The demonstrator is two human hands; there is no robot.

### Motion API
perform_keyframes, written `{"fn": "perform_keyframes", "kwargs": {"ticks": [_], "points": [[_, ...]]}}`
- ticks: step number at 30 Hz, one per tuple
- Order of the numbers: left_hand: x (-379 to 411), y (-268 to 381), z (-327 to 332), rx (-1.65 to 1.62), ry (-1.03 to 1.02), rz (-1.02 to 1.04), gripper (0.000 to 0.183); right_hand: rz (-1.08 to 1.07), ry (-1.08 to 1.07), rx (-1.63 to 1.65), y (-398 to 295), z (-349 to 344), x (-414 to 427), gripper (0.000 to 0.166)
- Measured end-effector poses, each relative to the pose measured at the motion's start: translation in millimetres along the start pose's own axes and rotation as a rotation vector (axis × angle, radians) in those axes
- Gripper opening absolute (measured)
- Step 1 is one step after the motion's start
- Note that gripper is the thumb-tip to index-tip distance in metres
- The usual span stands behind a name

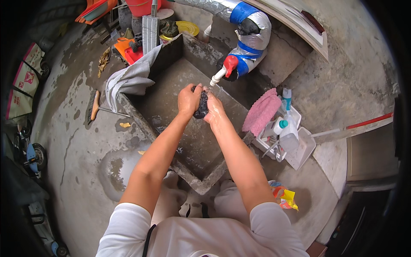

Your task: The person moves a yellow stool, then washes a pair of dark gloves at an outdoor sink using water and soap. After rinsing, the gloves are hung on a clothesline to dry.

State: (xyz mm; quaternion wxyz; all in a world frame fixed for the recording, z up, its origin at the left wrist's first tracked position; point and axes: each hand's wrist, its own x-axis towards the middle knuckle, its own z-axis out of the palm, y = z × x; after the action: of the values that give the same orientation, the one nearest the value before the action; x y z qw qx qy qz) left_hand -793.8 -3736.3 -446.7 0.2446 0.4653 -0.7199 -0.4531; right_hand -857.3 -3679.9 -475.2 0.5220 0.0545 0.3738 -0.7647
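A wet, dark, crumpled cloth (pixel 201 106) is bunched between my two hands over a concrete sink (pixel 205 144). My left hand (pixel 188 100) grips it from the left, with the fingers curled over its top. My right hand (pixel 213 106) presses against its right side, wet and shiny down to the forearm. Just beyond my fingertips is the white spout of a tap with a red handle (pixel 230 64). Water splashes at the fingertips under the spout. The cloth's far end is partly hidden by my fingers.
A grey towel (pixel 128 83) hangs over the sink's left corner, a pink cloth (pixel 261 110) over its right edge. Beside that stands a white basket (pixel 271 146) of bottles. Foil-wrapped pipe (pixel 257 40) rises behind the tap. A broom (pixel 94 106) lies on the wet floor.
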Motion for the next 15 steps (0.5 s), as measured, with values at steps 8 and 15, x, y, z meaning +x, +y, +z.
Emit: {"fn": "perform_keyframes", "kwargs": {"ticks": [8, 15], "points": [[7, 2, 14, 0.184, 0.133, 0.421, 0.027, 0.058, 0.083, -0.109, -13, -14, 8, 0.025], [31, 0, 9, -0.104, -0.047, 0.242, 0.026, 0.281, 0.352, -0.065, -23, -12, -28, 0.067]]}}
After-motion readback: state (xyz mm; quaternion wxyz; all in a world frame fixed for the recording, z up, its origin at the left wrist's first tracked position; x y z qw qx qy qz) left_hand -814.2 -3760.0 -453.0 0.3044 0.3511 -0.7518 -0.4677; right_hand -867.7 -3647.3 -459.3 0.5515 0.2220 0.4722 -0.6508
